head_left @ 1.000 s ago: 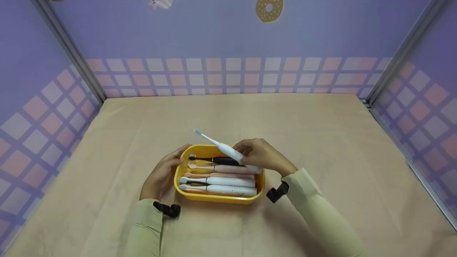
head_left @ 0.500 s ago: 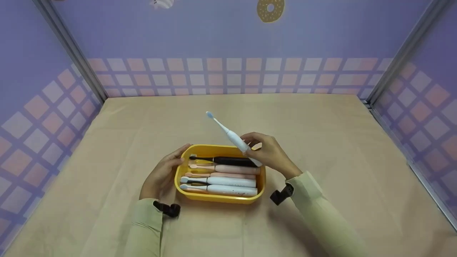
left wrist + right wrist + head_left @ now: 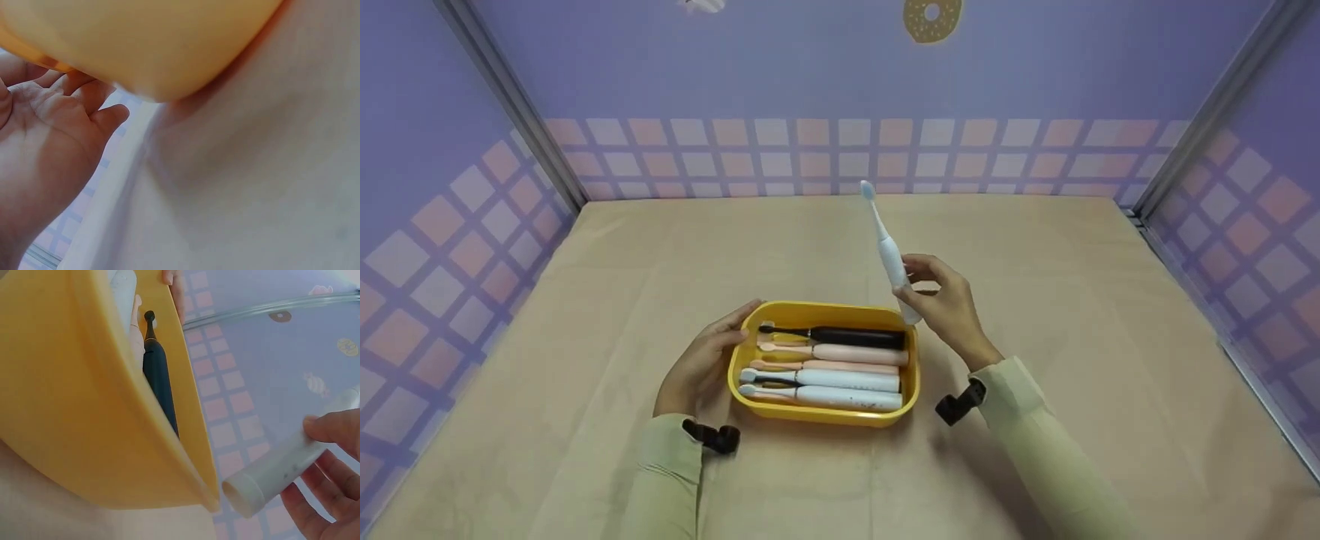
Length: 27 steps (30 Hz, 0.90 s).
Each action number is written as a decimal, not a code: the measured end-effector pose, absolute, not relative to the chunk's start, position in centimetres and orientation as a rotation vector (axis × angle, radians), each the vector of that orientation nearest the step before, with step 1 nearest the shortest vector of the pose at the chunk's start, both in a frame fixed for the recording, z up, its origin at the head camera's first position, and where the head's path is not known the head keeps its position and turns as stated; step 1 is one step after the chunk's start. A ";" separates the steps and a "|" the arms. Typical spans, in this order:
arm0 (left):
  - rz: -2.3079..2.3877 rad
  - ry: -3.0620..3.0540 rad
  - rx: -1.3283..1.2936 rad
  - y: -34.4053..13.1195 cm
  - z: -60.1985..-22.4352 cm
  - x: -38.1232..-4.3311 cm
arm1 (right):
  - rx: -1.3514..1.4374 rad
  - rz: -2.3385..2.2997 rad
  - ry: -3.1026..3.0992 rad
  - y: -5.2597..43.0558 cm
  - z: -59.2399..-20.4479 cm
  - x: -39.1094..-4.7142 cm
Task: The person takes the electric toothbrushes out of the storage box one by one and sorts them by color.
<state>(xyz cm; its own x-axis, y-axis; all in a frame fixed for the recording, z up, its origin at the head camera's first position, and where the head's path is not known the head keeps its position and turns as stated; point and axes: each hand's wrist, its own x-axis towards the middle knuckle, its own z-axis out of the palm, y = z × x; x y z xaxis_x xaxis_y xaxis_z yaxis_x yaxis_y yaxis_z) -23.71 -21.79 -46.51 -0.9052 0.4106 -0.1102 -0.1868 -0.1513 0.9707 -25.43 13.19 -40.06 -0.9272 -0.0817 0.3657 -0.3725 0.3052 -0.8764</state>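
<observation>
Compared with half a second ago, the white electric toothbrush (image 3: 891, 259) has been raised and carried to the far right, and it now stands steeper, with its bristle head pointing to the far wall. Its lower end was above the black electric toothbrush (image 3: 859, 337); now it is beyond the far right corner of the yellow box (image 3: 825, 418), and the black handle shows fully. The right hand (image 3: 949, 300) grasps the white handle between thumb and fingers. The left hand (image 3: 701, 364) has stayed at the left end of the box, with the thumb over the rim and the other fingers along the outside, gripping it.

The box stands on a beige cloth (image 3: 997, 240), which has soft creases. Behind is a purple wall (image 3: 825, 75) with rows of pink and white squares and a printed doughnut (image 3: 934, 31); a grey metal post rises at each far corner.

Inside the box, nearer than the black one, lie a pale pink toothbrush (image 3: 861, 355), a peach one and two white ones, heads to the left. Under the white ones a dark neck is partly covered. In the right wrist view, the box wall hides most of this content. Each wrist wears a small black device.
</observation>
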 end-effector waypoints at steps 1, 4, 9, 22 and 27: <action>2.107 1.741 0.253 -21.8 -46.5 -23.7 | 0.394 1.668 -2.307 13.3 -40.1 -25.5; 2.113 1.727 0.239 -21.8 -46.5 -23.6 | 0.340 1.695 -2.256 13.7 -40.3 -25.9; 2.112 1.738 0.225 -21.7 -46.5 -23.7 | 0.273 1.729 -2.151 14.2 -40.8 -26.5; 2.090 1.767 0.290 -21.9 -46.7 -23.8 | 0.201 1.744 -2.062 15.8 -42.9 -28.3; 2.086 1.762 0.284 -21.9 -46.8 -23.8 | 0.159 1.702 -2.082 16.3 -44.0 -28.8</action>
<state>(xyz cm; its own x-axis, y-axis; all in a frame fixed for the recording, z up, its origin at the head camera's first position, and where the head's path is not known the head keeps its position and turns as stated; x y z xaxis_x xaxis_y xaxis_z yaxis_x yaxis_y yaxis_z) -23.84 -21.93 -46.77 -0.9020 0.4209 -0.0963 -0.1654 -0.1308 0.9775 -28.75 16.29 -44.01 -0.8948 0.1866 0.4056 -0.3604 0.2344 -0.9029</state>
